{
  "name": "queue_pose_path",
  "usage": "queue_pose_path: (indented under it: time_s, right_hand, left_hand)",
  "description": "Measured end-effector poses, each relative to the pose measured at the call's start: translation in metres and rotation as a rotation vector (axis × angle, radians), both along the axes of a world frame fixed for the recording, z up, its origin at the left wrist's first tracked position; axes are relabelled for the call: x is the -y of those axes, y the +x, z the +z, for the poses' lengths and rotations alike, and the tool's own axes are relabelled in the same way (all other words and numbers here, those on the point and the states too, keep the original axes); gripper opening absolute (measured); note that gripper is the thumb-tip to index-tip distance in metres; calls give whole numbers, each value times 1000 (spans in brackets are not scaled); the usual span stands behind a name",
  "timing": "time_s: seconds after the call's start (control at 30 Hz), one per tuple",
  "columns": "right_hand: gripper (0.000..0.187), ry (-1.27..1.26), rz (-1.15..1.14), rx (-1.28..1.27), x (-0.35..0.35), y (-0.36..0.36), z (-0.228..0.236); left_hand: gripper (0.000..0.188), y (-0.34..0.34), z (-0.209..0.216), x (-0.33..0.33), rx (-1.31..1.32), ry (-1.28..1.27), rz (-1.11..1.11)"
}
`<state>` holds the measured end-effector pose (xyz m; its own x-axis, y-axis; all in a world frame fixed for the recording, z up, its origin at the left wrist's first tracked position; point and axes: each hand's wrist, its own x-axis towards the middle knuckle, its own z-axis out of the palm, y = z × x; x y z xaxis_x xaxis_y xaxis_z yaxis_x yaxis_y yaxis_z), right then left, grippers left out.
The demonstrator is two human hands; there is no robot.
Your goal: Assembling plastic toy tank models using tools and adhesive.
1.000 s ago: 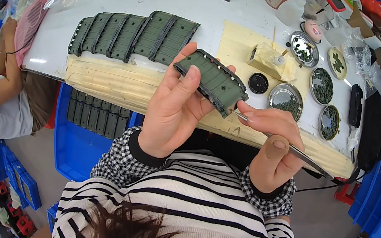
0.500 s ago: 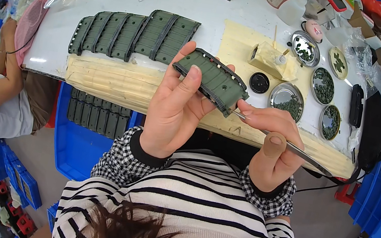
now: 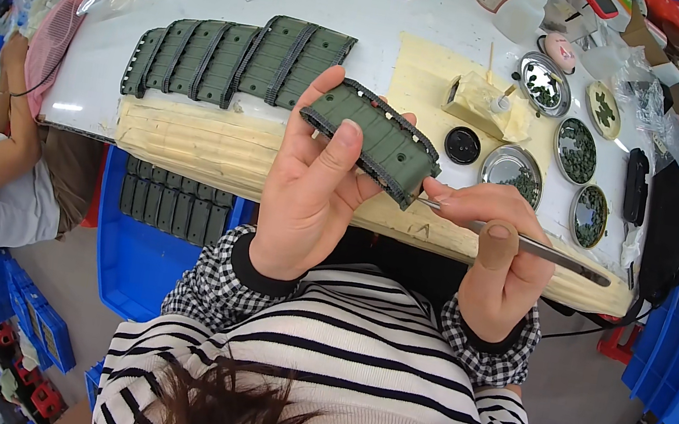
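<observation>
My left hand (image 3: 299,197) grips a dark green ribbed plastic panel (image 3: 367,135) with black toothed edge strips, raised above the table's front edge and tilted down to the right. The thumb lies on its face; the fingers pass behind it. My right hand (image 3: 502,260) is closed on silver tweezers (image 3: 559,257), whose tips sit at the panel's lower right corner. Whether the tips touch it or hold a small piece, I cannot make out. Similar green panels (image 3: 292,62) stand in a row on the table behind my left hand.
At right are metal dishes (image 3: 577,152) of small green pieces, a black round lid (image 3: 462,144) and a cream block (image 3: 474,105) with a small bottle. A blue bin (image 3: 139,269) with more panels is below the table. A person (image 3: 3,177) sits at left.
My right hand has shifted slightly right, and the tweezers lie flatter, their back end farther right. The panel in my left hand has moved a little up and left.
</observation>
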<state>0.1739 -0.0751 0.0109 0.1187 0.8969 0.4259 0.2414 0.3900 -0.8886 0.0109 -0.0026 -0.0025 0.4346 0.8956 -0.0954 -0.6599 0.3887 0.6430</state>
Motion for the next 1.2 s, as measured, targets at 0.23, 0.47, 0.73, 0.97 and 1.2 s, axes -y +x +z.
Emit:
queue_pose_path:
  time_s: [0.23,0.47,0.73,0.97,1.2]
  right_hand:
    - [18,-73,17,17,0,4,7]
    - [18,-103,13,35,-2,4,10]
    - [18,-100,26,30,-4,5,9]
    - [18,-133,16,31,-4,5,10]
    - [18,-125,8,50,-4,4,10]
  left_hand:
    - [53,1,1,1,-45,40,6]
    - [52,1,0,0,-51,42,3]
    - [52,2,-1,-1,-51,30,-1]
    - [52,3,-3,0,-65,51,10]
    - [52,3,-2,1,-66,48,27]
